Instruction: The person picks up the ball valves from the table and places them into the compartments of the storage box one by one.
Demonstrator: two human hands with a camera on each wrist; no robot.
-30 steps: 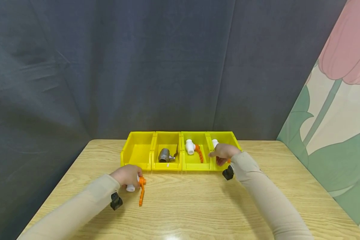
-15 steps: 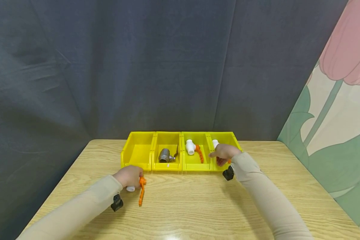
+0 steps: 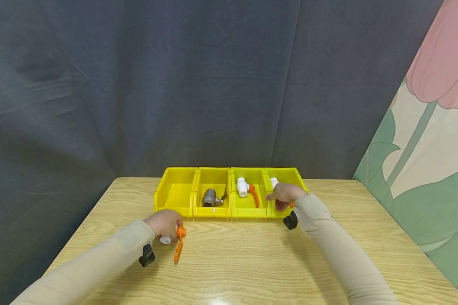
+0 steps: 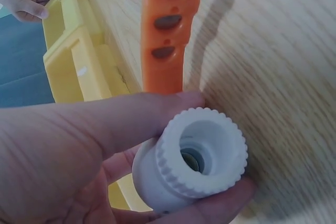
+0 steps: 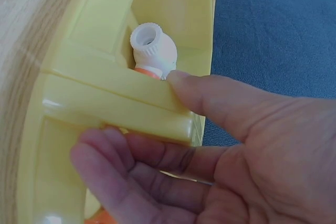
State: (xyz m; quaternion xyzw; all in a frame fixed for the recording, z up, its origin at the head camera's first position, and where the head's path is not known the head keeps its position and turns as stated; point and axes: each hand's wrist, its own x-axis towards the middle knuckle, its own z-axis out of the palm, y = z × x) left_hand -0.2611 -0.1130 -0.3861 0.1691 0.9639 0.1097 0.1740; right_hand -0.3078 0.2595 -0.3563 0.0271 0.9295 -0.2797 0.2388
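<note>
My left hand holds a white plastic ball valve just above the table, in front of the leftmost bin. Thumb and fingers curl round its body, and the orange lever points toward the table's front. At the divider between the two right-hand yellow bins, my right hand pinches the wall, thumb on one side and fingers on the other. One white valve with an orange lever lies in the third bin. Another white valve in the rightmost bin is partly hidden by the right hand.
Yellow bins stand joined in a row along the back of the wooden table. A grey metal valve lies in the second bin; the leftmost bin shows bare walls. A dark curtain hangs behind.
The lever of the valve in my left hand has swung slightly to the left, and the valve has tilted a little with it. My right hand has stayed at the bin divider.
</note>
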